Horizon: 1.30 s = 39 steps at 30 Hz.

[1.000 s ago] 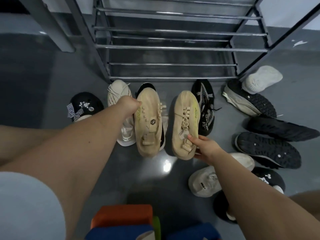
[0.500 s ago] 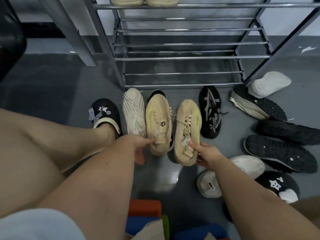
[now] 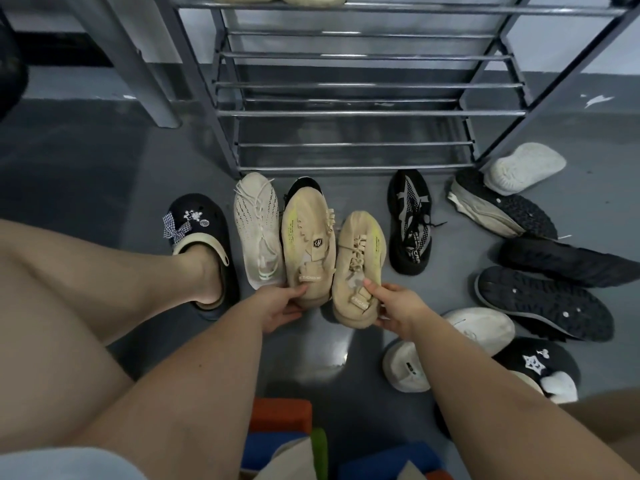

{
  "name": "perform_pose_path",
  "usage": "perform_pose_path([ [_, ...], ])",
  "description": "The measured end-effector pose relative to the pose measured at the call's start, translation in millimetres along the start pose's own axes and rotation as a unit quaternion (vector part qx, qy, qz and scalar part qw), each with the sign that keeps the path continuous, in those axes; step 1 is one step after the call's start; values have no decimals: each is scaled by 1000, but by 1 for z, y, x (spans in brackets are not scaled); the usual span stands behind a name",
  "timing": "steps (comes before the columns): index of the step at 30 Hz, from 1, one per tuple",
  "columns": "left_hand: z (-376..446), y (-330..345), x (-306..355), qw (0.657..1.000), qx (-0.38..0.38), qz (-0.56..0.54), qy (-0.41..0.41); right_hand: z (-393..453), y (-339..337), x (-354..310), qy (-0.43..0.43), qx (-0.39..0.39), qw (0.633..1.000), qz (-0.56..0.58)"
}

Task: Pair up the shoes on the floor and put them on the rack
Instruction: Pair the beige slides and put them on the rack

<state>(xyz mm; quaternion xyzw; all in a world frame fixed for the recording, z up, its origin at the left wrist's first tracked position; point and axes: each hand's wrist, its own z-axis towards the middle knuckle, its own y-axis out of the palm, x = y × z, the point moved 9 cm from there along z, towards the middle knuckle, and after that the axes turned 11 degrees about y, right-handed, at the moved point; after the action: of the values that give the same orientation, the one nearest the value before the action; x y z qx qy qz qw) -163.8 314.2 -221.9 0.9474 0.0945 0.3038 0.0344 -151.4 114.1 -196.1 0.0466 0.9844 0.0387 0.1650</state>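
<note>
Two tan knit sneakers side by side in front of the rack, toes toward it, heels toward the viewer. Left hand [image 3: 282, 306] curled round the heel of the left tan sneaker [image 3: 308, 247], thumb on top beside a small fabric label, fingers tucked beneath. Right hand [image 3: 398, 306] pinching the heel of the right tan sneaker [image 3: 360, 265], thumb on the woven tongue strap, fingers wrapped under the thick rounded sole. Soft ribbed uppers, chunky flat lace loops, a faint yellow-green stripe along each side, a dark badge on the left one. Just left of the pair, a cream mesh sneaker [image 3: 258, 230] with thin loose laces, touching the left tan shoe. Behind the left tan shoe's toe, a black rounded toe cap peeking out. To the right, apart from the pair, a black knit sneaker [image 3: 410, 223] with pale patterned panels. Farther right, several shoes tipped over with soles up: a white lumpy foam sole [image 3: 526, 166] leaning on a grey-edged black studded sole [image 3: 502, 209], two more dark treaded soles [image 3: 543, 303] below. Near the right forearm, a white smooth slip-on [image 3: 481, 327] partly hidden. Metal shoe rack [image 3: 346, 112] of shiny round bars on grey angled posts, another tan pair at the top edge of the view. Glossy grey floor [image 3: 104, 168] with a bright reflection. Black clog [image 3: 197, 220] with gingham bow on the person's left foot.
</note>
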Motion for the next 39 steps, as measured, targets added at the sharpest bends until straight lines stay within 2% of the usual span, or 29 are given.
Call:
perform_pose_path([
  [9, -17, 30, 27, 997, -65, 11, 36, -25, -29, -30, -69, 18, 992, 100],
  [13, -32, 59, 64, 991, -92, 38, 91, -55, -45, -55, -113, 3, 984, 134],
  [20, -61, 121, 115, 976, -139, 12, 167, -114, -94, -90, -204, 14, 962, 183],
  [29, -90, 174, 146, 965, -145, 1, 220, -163, -134, -134, -286, 65, 939, 179],
  [33, -97, 189, 175, 952, -156, -7, 263, -182, -138, -171, -314, 56, 933, 167],
  [39, -111, 206, 199, 943, -173, -25, 283, -201, -147, -208, -319, 51, 937, 133],
])
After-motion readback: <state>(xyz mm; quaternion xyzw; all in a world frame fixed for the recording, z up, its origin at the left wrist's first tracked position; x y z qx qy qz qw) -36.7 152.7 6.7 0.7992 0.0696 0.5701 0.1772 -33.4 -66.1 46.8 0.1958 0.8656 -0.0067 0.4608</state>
